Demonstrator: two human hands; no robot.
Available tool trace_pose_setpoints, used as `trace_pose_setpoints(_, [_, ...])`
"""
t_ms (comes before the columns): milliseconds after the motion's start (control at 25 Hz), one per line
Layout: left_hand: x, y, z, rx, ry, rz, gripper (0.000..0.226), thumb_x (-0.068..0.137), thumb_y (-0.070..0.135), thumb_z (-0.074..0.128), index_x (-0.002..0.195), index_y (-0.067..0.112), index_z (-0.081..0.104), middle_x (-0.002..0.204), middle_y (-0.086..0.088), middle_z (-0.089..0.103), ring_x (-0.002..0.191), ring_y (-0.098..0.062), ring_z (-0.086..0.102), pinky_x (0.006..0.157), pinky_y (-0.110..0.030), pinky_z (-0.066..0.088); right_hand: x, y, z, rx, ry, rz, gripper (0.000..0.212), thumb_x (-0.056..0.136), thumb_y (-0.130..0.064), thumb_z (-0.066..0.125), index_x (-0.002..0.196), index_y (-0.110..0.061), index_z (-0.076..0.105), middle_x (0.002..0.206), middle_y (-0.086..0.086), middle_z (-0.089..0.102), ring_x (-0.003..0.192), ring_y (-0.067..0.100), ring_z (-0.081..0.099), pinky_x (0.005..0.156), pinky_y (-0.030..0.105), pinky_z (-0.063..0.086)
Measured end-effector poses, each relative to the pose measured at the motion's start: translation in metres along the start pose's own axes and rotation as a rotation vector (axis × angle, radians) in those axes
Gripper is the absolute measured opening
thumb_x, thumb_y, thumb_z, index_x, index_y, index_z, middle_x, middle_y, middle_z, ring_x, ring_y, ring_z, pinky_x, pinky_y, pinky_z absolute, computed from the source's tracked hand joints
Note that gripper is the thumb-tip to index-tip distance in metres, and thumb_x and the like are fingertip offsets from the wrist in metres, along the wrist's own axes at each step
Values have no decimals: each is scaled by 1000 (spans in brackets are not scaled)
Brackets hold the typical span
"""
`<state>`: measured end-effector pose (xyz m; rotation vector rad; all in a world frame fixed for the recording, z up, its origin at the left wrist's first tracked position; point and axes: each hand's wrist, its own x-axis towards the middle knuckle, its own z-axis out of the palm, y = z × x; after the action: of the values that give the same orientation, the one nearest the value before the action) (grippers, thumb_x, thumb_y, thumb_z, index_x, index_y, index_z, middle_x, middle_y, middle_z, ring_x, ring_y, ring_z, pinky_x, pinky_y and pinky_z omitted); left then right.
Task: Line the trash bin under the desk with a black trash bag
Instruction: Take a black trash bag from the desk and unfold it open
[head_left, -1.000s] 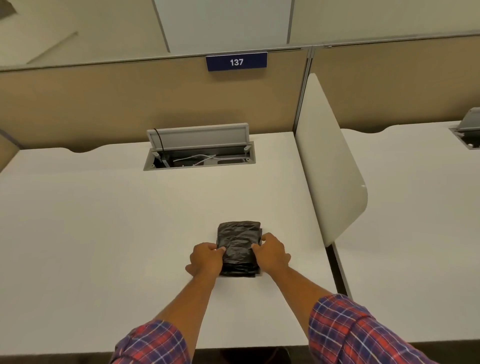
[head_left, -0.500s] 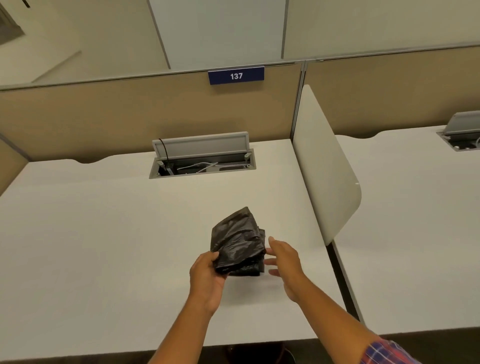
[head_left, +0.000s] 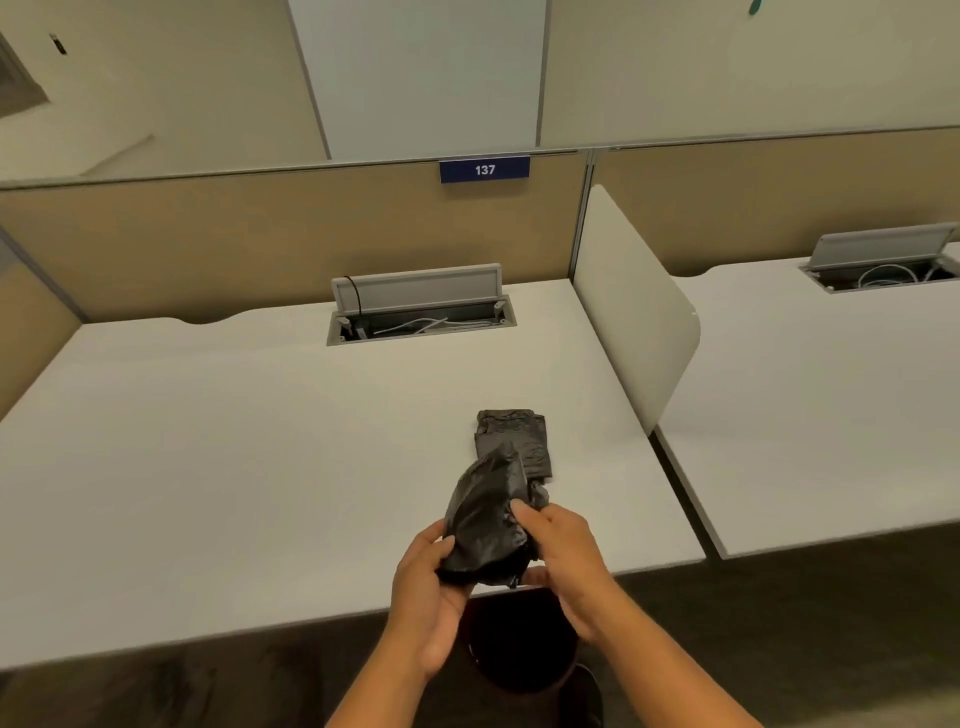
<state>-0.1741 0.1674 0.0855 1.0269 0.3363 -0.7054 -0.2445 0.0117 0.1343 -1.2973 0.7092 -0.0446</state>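
You have one folded black trash bag (head_left: 488, 525) lifted just above the front edge of the desk (head_left: 208, 467), your left hand (head_left: 431, 597) cupped under its lower end with the thumb over the plastic, and your right hand (head_left: 561, 561) pinching its right edge between thumb and fingers — both hands closed on the same bag. The rest of the folded bags (head_left: 519, 436) lie flat on the desk just beyond it, apart from what you hold. Below your wrists, under the desk's front edge, the dark trash bin (head_left: 519, 654) is partly in view; whether anything is inside it cannot be told. The step in hand looks like opening out the bag. Do it well by keeping one hand fixed on a corner while the other peels the folds away — thin film of this kind probably clings, so rub the layers apart to find the open mouth rather than tugging. Shake it loose clear of the stack before you lower it towards the bin.
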Motion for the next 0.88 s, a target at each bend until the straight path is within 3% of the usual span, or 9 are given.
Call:
trace_pose_setpoints(120, [-37, -4, -24, 467, 21, 46, 29, 109, 28, 57, 128, 20, 76, 137, -1, 75, 120, -20, 74, 96, -39, 62, -38, 23, 20, -186, 89, -59, 15, 100, -34, 67, 108, -30, 79, 99, -11, 84, 93, 8, 80, 76, 25, 63])
trace_pose_setpoints(240, [-75, -2, -41, 722, 202, 337, 22, 104, 42, 66, 125, 47, 63, 131, 22, 63, 123, -8, 63, 93, -23, 52, -70, 38, 35, -233, 147, -82, 15, 97, -39, 71, 110, -35, 78, 98, -19, 82, 91, -5, 76, 76, 19, 58])
trace_pose_setpoints(320, [-98, -1, -48, 662, 29, 373, 38, 86, 77, 67, 117, 57, 66, 118, 24, 75, 115, -2, 72, 79, -10, 56, -89, 46, 42, -215, 152, -101, 18, 95, -43, 73, 110, -35, 78, 100, -18, 83, 93, -5, 76, 72, 16, 58])
trace_pose_setpoints(400, [-113, -7, -52, 658, -198, 246, 70, 70, 91, 69, 134, 66, 56, 128, 32, 71, 119, 8, 68, 80, -6, 56, -102, 50, 47, -175, 112, -102, 15, 95, -47, 74, 103, -35, 79, 101, -11, 83, 95, 3, 78, 70, 20, 63])
trace_pose_setpoints(480, [-122, -14, -54, 645, -286, 207, 89, 66, 86, 78, 146, 63, 47, 136, 27, 67, 120, 11, 67, 81, -8, 57, -111, 53, 51, -161, 76, -94, 9, 98, -41, 72, 97, -37, 80, 100, -6, 83, 94, 9, 80, 73, 23, 64])
trace_pose_setpoints(560, [-126, -17, -53, 556, -258, 176, 71, 71, 82, 76, 137, 61, 60, 134, 17, 75, 119, 8, 70, 87, -16, 60, -115, 56, 53, -199, 85, -107, 12, 99, -31, 71, 96, -38, 80, 97, -2, 83, 85, 9, 79, 71, 22, 62])
trace_pose_setpoints(640, [-129, -15, -53, 385, -260, 108, 48, 87, 72, 65, 131, 53, 73, 134, 9, 79, 124, -6, 74, 99, -30, 62, -115, 58, 52, -178, 125, -108, 7, 97, -31, 75, 99, -36, 80, 94, 2, 81, 77, 9, 76, 69, 23, 61])
trace_pose_setpoints(760, [-135, -15, -49, 215, -219, 100, 40, 104, 51, 52, 131, 38, 77, 136, -1, 79, 129, -18, 73, 97, -32, 63, -114, 57, 51, -164, 135, -126, 29, 87, -48, 82, 111, -34, 74, 100, -3, 80, 90, 7, 77, 76, 27, 65])
trace_pose_setpoints(880, [-139, -19, -39, 28, -178, 61, 41, 108, 41, 49, 132, 24, 78, 139, -12, 77, 132, -26, 72, 97, -34, 64, -109, 53, 50, -273, 175, -159, 21, 93, -35, 77, 113, -32, 73, 108, -7, 78, 105, 9, 74, 97, 43, 63])
